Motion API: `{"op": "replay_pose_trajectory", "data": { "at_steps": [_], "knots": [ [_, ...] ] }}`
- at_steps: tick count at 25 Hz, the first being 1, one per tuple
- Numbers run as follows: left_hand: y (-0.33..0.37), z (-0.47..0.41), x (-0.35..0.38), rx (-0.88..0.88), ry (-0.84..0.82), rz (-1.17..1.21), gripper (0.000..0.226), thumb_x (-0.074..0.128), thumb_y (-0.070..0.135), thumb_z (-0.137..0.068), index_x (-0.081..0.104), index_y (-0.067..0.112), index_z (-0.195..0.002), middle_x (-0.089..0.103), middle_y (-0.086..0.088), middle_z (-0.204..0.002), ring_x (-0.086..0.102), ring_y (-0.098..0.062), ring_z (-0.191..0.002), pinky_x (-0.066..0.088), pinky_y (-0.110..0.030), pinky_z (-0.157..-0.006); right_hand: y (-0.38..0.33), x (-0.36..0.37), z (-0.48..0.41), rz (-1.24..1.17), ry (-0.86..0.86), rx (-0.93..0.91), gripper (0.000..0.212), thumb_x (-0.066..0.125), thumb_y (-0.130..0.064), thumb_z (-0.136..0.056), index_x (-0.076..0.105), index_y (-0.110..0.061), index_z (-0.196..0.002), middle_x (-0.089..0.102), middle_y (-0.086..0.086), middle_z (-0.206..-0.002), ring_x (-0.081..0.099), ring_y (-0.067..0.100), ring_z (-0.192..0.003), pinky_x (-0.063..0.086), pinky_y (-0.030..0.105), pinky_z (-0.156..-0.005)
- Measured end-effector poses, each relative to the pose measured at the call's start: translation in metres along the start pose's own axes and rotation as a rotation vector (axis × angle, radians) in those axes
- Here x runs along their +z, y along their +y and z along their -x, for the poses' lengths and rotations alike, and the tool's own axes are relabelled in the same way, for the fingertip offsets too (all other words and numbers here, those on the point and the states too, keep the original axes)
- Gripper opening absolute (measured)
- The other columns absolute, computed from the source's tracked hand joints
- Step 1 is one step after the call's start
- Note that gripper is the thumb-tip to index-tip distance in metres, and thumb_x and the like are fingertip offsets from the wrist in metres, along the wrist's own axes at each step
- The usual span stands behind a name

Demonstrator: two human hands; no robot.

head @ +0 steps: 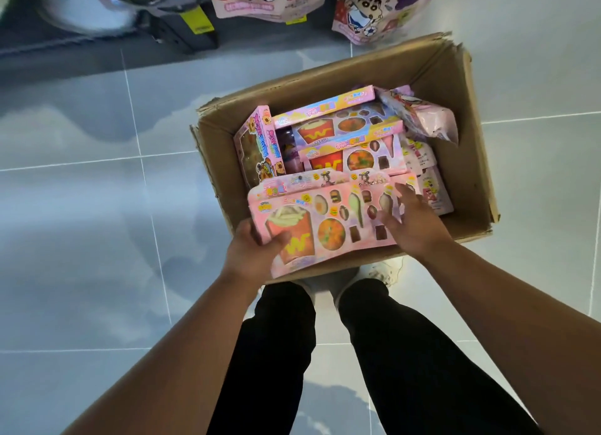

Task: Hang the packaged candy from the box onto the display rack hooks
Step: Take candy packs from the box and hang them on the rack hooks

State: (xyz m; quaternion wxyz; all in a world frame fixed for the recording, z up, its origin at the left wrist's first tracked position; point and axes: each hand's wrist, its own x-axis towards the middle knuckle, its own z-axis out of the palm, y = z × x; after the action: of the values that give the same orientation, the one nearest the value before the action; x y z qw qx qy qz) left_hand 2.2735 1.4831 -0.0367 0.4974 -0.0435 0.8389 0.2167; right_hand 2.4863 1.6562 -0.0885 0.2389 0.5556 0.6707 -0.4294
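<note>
— over the near wall of the cardboard box (463, 161), what are the hands doing?

— the left hand (253, 252) grips the near-left corner of the candy pack (328, 226), thumb curled over the printed face and fingers beneath. the right hand (413, 226) lies on the pack's right end with its fingers straight and spread, so it presses rather than grips. the pack sits tilted across the box's near wall, partly inside the box.

— how should the lift go?

— i'd hold the left pinch and slip the right thumb under the right edge, so both ends are carried. then raise it level until it clears the box's near wall. the hang tabs (304, 178), on the side toward the box's middle, should stay uncovered for the hook.

— and the count?

— one box and two hands. two hang tabs show side by side, so there may be two packs stacked in that grip, though the overlap hides the seam. deeper in the box are two flat packs (344, 128) with the same fries print. one upright pack (257, 141) stands against the box's left wall. the pouches (429, 122) on the box's right side number at least three. beyond the box's far wall are two hanging pouches (370, 14).
</note>
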Motion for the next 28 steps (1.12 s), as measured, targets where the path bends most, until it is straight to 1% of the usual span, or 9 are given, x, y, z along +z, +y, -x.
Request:
{"op": "replay_pose_trajectory", "data": {
  "at_steps": [3, 5, 7, 10, 13, 18, 20, 24, 28],
  "knots": [
    [-0.007, 0.008, -0.027, -0.007, 0.054, 0.034, 0.044, 0.078, 0.033, -0.083, 0.053, 0.025, -0.119, 0.069, -0.002, -0.115, 0.070, -0.024, -0.097, 0.061, -0.043, -0.075, -0.006, 0.012, -0.011, -0.029, -0.094, 0.133, 0.076, 0.065, -0.046, -0.089, 0.022, -0.027, -0.149, 0.046, 0.011, -0.145, 0.052, 0.034, -0.125, 0.050, 0.050, -0.098],
    [-0.009, 0.008, -0.038, 0.004, 0.067, 0.016, 0.044, 0.075, 0.036, -0.086, 0.052, 0.024, -0.122, 0.068, -0.002, -0.114, 0.070, -0.023, -0.094, 0.060, -0.035, -0.065, -0.009, 0.021, -0.018, -0.062, -0.064, 0.181, 0.084, 0.067, -0.047, -0.086, 0.017, -0.028, -0.150, 0.045, 0.009, -0.145, 0.052, 0.033, -0.125, 0.051, 0.050, -0.097],
    [-0.008, 0.005, -0.043, 0.024, 0.073, -0.014, 0.042, 0.073, 0.037, -0.087, 0.052, 0.025, -0.121, 0.067, -0.002, -0.113, 0.069, -0.022, -0.092, 0.058, -0.031, -0.063, -0.011, 0.025, -0.024, -0.112, -0.002, 0.237, 0.089, 0.072, -0.044, -0.083, 0.018, -0.027, -0.151, 0.043, 0.009, -0.145, 0.050, 0.035, -0.127, 0.051, 0.050, -0.098],
    [-0.005, 0.000, -0.047, 0.048, 0.063, -0.074, 0.044, 0.072, 0.041, -0.087, 0.053, 0.026, -0.124, 0.067, -0.001, -0.118, 0.069, -0.023, -0.097, 0.060, -0.036, -0.072, -0.008, 0.025, -0.033, -0.179, 0.049, 0.280, 0.091, 0.082, -0.034, -0.076, 0.028, -0.026, -0.149, 0.046, 0.007, -0.146, 0.052, 0.035, -0.127, 0.053, 0.049, -0.095],
    [-0.002, -0.003, -0.049, 0.064, 0.055, -0.116, 0.048, 0.072, 0.042, -0.087, 0.052, 0.026, -0.127, 0.066, 0.000, -0.123, 0.068, -0.025, -0.103, 0.061, -0.043, -0.082, -0.006, 0.024, -0.034, -0.163, 0.049, 0.272, 0.090, 0.085, -0.039, -0.070, 0.037, -0.028, -0.144, 0.052, 0.006, -0.140, 0.058, 0.033, -0.120, 0.055, 0.045, -0.090],
    [0.008, 0.007, -0.058, 0.131, 0.063, -0.193, 0.048, 0.067, 0.043, -0.090, 0.051, 0.023, -0.131, 0.066, -0.003, -0.124, 0.066, -0.026, -0.105, 0.059, -0.046, -0.085, -0.018, 0.010, -0.010, -0.280, 0.016, 0.210, 0.060, 0.079, -0.032, -0.081, 0.052, -0.019, -0.132, 0.061, 0.003, -0.127, 0.060, 0.029, -0.113, 0.051, 0.040, -0.091],
    [0.018, 0.020, -0.066, 0.191, 0.052, -0.255, 0.045, 0.062, 0.044, -0.093, 0.050, 0.023, -0.131, 0.067, -0.004, -0.122, 0.066, -0.028, -0.105, 0.057, -0.041, -0.084, -0.026, -0.003, 0.005, -0.358, 0.029, 0.201, 0.056, 0.079, -0.026, -0.082, 0.053, -0.016, -0.130, 0.061, 0.004, -0.122, 0.060, 0.027, -0.106, 0.051, 0.037, -0.086],
    [0.060, 0.056, -0.087, 0.295, 0.015, -0.337, 0.046, 0.055, 0.043, -0.098, 0.046, 0.026, -0.139, 0.062, 0.001, -0.129, 0.065, -0.023, -0.110, 0.052, -0.034, -0.085, -0.053, -0.052, 0.036, -0.454, 0.098, 0.113, 0.057, 0.078, -0.019, -0.082, 0.052, -0.011, -0.133, 0.061, 0.006, -0.113, 0.059, 0.023, -0.098, 0.042, 0.026, -0.075],
    [0.117, 0.096, -0.122, 0.493, -0.070, -0.338, 0.043, 0.059, 0.032, -0.098, 0.051, 0.031, -0.140, 0.066, 0.005, -0.126, 0.064, -0.018, -0.110, 0.049, -0.025, -0.088, -0.093, -0.127, 0.073, -0.557, 0.229, -0.019, 0.043, 0.075, -0.014, -0.084, 0.058, -0.014, -0.124, 0.066, 0.002, -0.111, 0.063, 0.020, -0.092, 0.050, 0.024, -0.068]
  ]
}}
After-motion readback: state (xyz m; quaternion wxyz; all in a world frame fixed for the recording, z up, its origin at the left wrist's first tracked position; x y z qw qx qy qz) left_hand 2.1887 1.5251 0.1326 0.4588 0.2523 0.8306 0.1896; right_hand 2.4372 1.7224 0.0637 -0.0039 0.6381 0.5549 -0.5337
